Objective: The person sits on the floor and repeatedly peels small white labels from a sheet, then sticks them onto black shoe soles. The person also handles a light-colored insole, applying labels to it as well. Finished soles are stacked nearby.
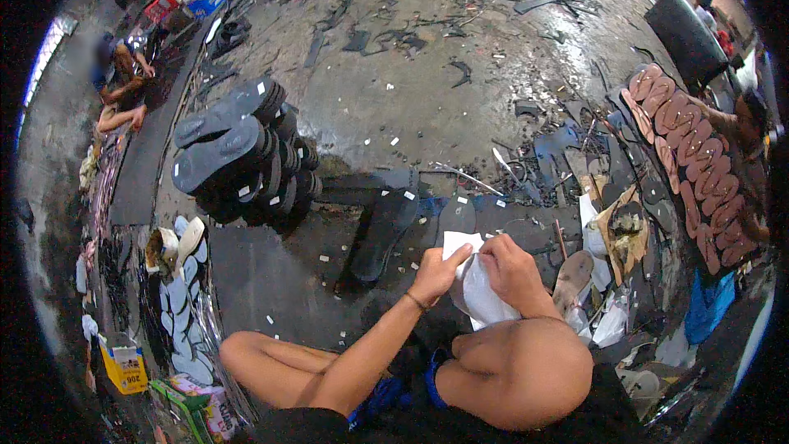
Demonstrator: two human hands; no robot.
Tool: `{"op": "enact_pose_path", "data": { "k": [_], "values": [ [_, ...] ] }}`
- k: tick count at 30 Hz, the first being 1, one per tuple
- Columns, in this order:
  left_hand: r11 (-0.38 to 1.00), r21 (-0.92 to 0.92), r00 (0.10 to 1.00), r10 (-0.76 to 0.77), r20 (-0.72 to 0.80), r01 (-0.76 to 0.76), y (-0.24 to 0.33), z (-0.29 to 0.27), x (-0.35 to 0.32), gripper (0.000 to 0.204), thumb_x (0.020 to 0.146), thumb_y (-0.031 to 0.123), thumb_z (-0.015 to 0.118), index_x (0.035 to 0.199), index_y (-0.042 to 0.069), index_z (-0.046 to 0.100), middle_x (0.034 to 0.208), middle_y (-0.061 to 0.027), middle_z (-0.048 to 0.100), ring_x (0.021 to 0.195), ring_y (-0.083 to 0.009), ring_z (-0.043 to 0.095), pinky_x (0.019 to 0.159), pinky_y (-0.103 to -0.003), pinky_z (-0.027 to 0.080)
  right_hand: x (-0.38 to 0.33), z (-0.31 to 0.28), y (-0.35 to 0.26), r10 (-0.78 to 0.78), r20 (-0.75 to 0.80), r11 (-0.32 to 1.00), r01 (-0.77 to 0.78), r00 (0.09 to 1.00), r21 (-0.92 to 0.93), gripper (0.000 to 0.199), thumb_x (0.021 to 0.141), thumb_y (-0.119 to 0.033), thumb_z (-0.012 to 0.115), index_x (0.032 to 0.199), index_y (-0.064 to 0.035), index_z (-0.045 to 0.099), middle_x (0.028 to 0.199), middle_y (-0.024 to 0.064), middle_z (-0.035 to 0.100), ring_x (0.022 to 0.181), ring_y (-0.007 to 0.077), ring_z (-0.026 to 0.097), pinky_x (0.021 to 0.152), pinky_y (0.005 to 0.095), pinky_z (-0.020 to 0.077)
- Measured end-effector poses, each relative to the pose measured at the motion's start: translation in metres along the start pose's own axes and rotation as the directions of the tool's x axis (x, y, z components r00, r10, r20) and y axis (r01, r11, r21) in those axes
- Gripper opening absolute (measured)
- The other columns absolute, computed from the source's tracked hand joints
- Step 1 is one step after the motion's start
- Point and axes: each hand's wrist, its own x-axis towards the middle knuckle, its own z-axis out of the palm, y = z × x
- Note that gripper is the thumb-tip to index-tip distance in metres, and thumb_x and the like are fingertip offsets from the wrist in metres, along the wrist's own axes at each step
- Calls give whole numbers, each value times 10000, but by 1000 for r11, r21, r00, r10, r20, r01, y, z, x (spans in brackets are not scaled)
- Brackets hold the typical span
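My left hand (440, 274) pinches the upper left part of a white paper sheet (483, 292) between thumb and fingers. My right hand (511, 267) grips the same sheet by its upper right side, fingertips bent over it. The sheet hangs down above my bent right leg. Just beyond my hands lies a grey sole (458, 215) with a small white label at its far end. Left of it rests a long dark sole-shaped piece (382, 234), also labelled. A tall pile of dark sandal soles (222, 152) stands further left, several with small white labels.
Brown sandals (686, 140) lie in rows at the right, near another person's arm (713, 115). Pale grey sole pieces (177, 312) and a yellow box (123, 366) are on my left. Cut scraps (567, 144) litter the floor. Another person (123, 74) sits far left.
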Motion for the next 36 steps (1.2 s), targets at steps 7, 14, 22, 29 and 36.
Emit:
{"op": "enact_pose_path", "data": {
  "k": [7,14,22,29,36],
  "values": [
    [609,768,935,353,-42,-196,-15,-87,22,703,888,393,764,1447,51,511,1427,-225,546,1291,-373,524,1120,-439,408,-6,9,80,573,45,684,-508,818,523,162,1043,-168,593,1063,-8,574,979,90,690,818,137,684,664,263,549],
    [608,792,873,354,-335,58,-38,-135,-7,722,866,241,760,1498,82,449,1532,-242,422,1405,-445,387,1184,-517,301,91,118,65,527,456,296,-658,717,693,319,992,-320,698,1010,-2,700,870,35,680,749,83,630,599,238,494],
    [634,772,785,449,-427,58,-81,-135,-24,693,861,246,769,1468,66,486,1484,-281,456,1379,-435,418,1161,-572,274,143,216,66,428,84,871,-435,900,229,325,916,-304,745,817,4,714,862,120,665,822,210,629,723,385,518],
    [625,779,780,460,-424,55,-95,-141,-16,692,871,280,770,1480,90,502,1530,-247,431,1415,-397,403,1191,-575,238,149,220,67,569,-94,822,-561,817,100,645,747,-393,896,1114,26,572,1069,199,605,1063,337,613,905,427,513],
    [651,757,790,435,-433,57,-90,-140,-15,686,877,293,767,1478,88,508,1547,-232,414,1430,-392,392,1194,-575,236,143,219,77,497,68,790,-484,865,377,392,906,-330,753,1084,6,661,1026,181,702,999,329,669,888,407,516]
  ]
}}
